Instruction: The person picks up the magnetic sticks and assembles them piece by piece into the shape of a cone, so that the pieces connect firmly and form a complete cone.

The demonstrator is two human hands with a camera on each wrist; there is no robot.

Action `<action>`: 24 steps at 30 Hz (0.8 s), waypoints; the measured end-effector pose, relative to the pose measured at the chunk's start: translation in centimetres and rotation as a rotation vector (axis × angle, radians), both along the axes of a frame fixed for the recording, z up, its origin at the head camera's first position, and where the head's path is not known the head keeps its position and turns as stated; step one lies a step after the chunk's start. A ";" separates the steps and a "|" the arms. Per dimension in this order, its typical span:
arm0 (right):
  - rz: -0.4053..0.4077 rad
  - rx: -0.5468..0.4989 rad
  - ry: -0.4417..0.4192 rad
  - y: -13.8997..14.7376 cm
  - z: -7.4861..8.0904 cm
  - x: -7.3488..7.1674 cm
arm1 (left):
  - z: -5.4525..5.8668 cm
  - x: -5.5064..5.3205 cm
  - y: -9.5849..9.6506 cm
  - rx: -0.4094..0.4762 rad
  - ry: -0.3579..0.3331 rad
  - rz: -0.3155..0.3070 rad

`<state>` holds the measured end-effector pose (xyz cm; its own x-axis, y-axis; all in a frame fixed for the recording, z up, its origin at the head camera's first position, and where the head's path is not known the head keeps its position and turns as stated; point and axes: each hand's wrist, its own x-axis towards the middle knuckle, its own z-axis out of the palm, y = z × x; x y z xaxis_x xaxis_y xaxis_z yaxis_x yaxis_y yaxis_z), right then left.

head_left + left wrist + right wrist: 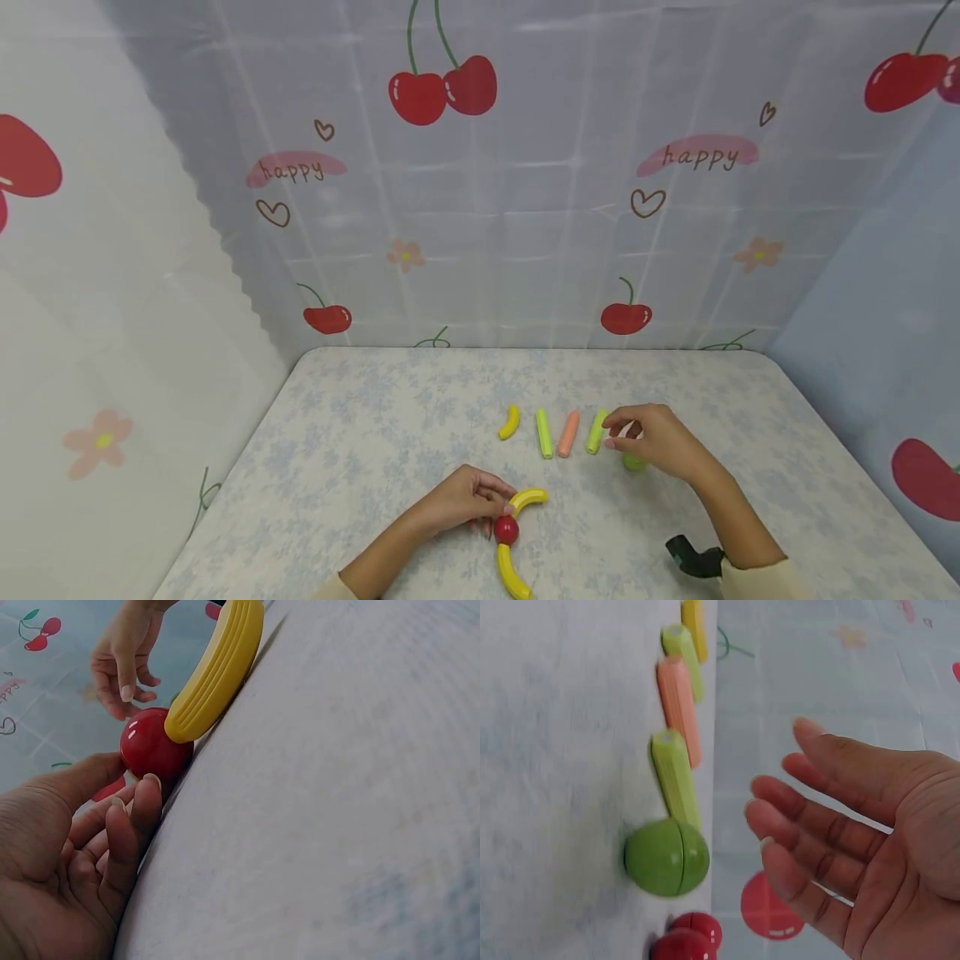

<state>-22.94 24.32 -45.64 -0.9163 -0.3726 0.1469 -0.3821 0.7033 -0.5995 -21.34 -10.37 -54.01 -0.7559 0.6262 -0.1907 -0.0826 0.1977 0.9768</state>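
My left hand pinches a glossy red ball between thumb and fingers, low over the table. Two curved yellow ridged sticks, an upper one and a lower one, meet the ball on opposite sides. In the left wrist view the ball touches the end of one yellow stick. To the right, my right hand hovers above a green ball, which it partly hides. The right wrist view has its fingers loosely bent, apart from the green ball and holding nothing.
Left of the right hand lie a light green rod, an orange rod, another light green rod and a short yellow curved stick. Red balls sit beside the green ball. A black device is at the right wrist.
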 end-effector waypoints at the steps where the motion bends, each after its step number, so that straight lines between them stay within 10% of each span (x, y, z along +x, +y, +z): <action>1: -0.011 0.021 -0.008 0.4 0.1 0.0 | 0.0 0.0 0.0 0.001 0.004 -0.002; 16: -0.089 0.162 -0.277 1.4 -0.9 -0.6 | -0.3 -0.2 -0.3 0.022 0.010 -0.022; 24: 0.000 0.126 -0.279 1.2 -1.5 -0.7 | -0.4 -0.3 -0.4 0.024 0.016 -0.028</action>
<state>-23.68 25.51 -47.18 -0.9147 -0.3720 -0.1582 -0.2147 0.7787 -0.5895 -21.65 -10.76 -54.41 -0.7407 0.6516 -0.1637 -0.0621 0.1762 0.9824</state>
